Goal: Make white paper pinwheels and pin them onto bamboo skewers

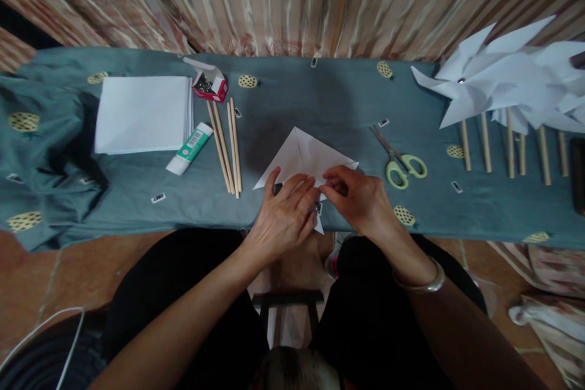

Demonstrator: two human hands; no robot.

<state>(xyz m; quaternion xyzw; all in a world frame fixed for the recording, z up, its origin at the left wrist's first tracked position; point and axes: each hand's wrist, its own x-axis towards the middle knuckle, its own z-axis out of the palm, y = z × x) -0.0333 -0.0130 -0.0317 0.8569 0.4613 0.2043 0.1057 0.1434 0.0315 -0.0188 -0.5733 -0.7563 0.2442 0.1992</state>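
A white sheet of paper (295,152) with creased or cut lines lies on the cloth at the table's near edge, one corner pointing away from me. My left hand (289,210) is over its near left part, little finger spread and the other fingers closed at the paper's middle. A pointed paper tip (319,225) shows below that hand. My right hand (359,195) pinches the paper near its middle, its fingertips close to the left ones. The fingers hide the exact spot they hold. To the right lie scissors (400,164) with green handles, blades slightly apart.
On the left are a paper stack (144,114), a glue stick (189,148), several wooden sticks (223,146) and an open red box (212,85) of small metal pieces. Several paper pinwheels (498,76) on sticks lie at the right. A curtain (283,0) hangs behind the table.
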